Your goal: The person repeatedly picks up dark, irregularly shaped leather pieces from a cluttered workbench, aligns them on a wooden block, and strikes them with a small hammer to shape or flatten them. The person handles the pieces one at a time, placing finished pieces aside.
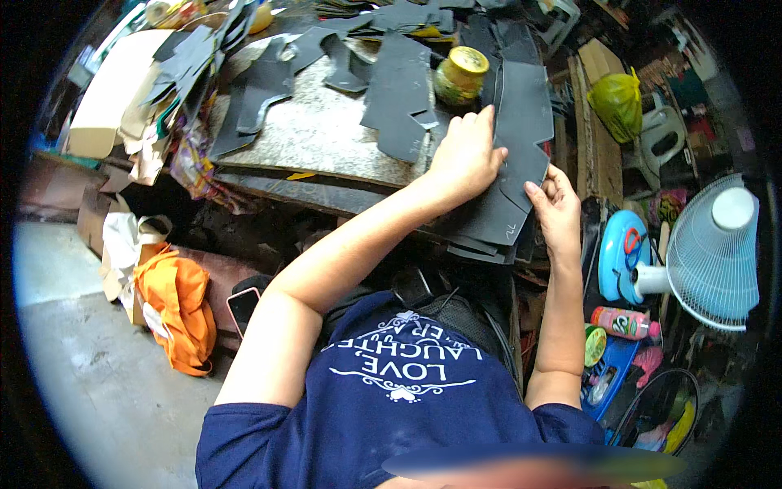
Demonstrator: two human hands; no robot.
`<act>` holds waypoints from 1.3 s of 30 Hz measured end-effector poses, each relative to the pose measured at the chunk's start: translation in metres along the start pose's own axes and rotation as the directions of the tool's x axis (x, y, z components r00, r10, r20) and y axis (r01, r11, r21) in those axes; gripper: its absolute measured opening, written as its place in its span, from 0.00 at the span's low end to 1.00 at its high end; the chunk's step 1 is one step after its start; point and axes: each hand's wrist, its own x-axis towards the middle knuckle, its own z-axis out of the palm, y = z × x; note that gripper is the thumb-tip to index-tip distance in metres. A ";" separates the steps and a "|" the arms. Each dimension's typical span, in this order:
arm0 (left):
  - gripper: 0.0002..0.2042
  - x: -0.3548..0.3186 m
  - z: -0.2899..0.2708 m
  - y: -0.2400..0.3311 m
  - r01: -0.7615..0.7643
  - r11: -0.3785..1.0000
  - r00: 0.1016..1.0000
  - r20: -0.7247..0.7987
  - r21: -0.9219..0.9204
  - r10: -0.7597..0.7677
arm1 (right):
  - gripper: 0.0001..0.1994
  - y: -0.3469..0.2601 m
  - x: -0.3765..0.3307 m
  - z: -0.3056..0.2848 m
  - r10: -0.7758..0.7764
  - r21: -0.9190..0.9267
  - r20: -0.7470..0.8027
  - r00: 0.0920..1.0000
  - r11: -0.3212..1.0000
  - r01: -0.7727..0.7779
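A long black sheet (pixel 521 106) with a notched right edge lies at the right end of the worktable, over other black pieces. My left hand (pixel 466 156) is at its left edge, fingers curled and thumb on the sheet; part of the grip is hidden. At the notched right edge, my right hand (pixel 558 202) pinches the sheet between thumb and fingers. Just beyond my left hand stands a jar (pixel 458 81) with a yellow lid. To the left of it lies a cut black piece (pixel 397 98) with chalk-like marks.
More black cut pieces (pixel 265 94) cover the speckled board (pixel 326 138). An orange bag (pixel 173 306) lies at the left, by a phone (pixel 242 310). On the right are a white-and-blue fan (pixel 709 253), red-handled scissors (pixel 631 240), a pink bottle (pixel 623 323) and a yellow-green plastic bag (pixel 617 106).
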 end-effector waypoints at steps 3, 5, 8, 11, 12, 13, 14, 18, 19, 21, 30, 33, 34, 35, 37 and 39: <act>0.32 -0.010 0.003 -0.008 -0.003 0.999 0.995 0.098 0.036 -0.001 | 0.30 0.022 0.010 0.009 -0.184 -0.357 -0.213 0.959 0.929 0.099; 0.31 -0.015 -0.003 -0.011 -0.049 0.996 0.984 0.169 -0.072 0.061 | 0.33 0.029 0.012 0.011 -0.264 -0.552 -0.117 0.958 0.819 0.158; 0.29 -0.022 -0.021 -0.005 -0.130 0.991 0.984 0.113 -0.043 0.134 | 0.28 0.027 0.010 0.011 -0.366 -0.678 0.067 0.928 0.666 0.311; 0.27 -0.029 -0.048 0.000 -0.255 0.948 0.967 0.041 0.192 0.252 | 0.26 0.022 0.012 0.013 -0.295 -0.467 -0.064 0.953 0.853 0.233; 0.26 -0.029 -0.057 -0.001 -0.284 0.903 0.956 0.025 0.323 0.292 | 0.26 0.022 0.014 0.014 -0.336 -0.442 -0.085 0.938 0.857 0.267; 0.26 -0.030 -0.062 -0.002 -0.324 0.838 0.925 -0.040 0.439 0.378 | 0.26 0.023 0.015 0.016 -0.347 -0.456 -0.095 0.933 0.848 0.269; 0.24 -0.028 -0.067 -0.007 -0.265 0.792 0.944 -0.021 0.551 0.330 | 0.26 0.026 0.017 0.018 -0.373 -0.463 -0.121 0.920 0.841 0.280; 0.20 -0.026 -0.073 -0.033 -0.077 0.728 0.989 -0.041 0.681 0.143 | 0.25 0.038 0.018 0.022 -0.379 -0.460 -0.138 0.915 0.843 0.280; 0.19 -0.025 -0.073 -0.040 -0.030 0.722 0.998 -0.016 0.691 0.057 | 0.25 0.039 0.018 0.021 -0.397 -0.436 -0.154 0.905 0.849 0.298; 0.17 -0.023 -0.073 -0.051 -0.022 0.694 0.995 -0.052 0.720 0.086 | 0.25 0.042 0.017 0.020 -0.368 -0.369 -0.153 0.917 0.882 0.292; 0.17 -0.031 -0.093 -0.075 0.076 0.612 0.971 -0.198 0.787 0.134 | 0.25 0.041 0.014 0.018 -0.356 -0.321 -0.186 0.916 0.903 0.286; 0.16 -0.034 -0.090 -0.077 0.114 0.614 0.963 -0.239 0.781 0.125 | 0.27 0.046 0.023 0.009 -0.310 -0.209 -0.188 0.932 0.940 0.270; 0.16 -0.035 -0.089 -0.076 0.106 0.632 0.964 -0.235 0.767 0.124 | 0.28 0.047 0.030 0.005 -0.320 -0.224 -0.200 0.926 0.935 0.275; 0.16 -0.035 -0.089 -0.076 0.103 0.648 0.963 -0.238 0.755 0.124 | 0.28 0.049 0.039 0.001 -0.345 -0.233 -0.190 0.919 0.925 0.300; 0.17 -0.036 -0.091 -0.074 0.094 0.669 0.961 -0.243 0.737 0.132 | 0.31 0.050 0.059 -0.006 -0.338 -0.256 -0.208 0.918 0.924 0.283; 0.21 -0.038 -0.093 -0.071 0.081 0.706 0.953 -0.263 0.704 0.153 | 0.34 0.052 0.082 -0.006 -0.314 -0.278 -0.193 0.930 0.926 0.255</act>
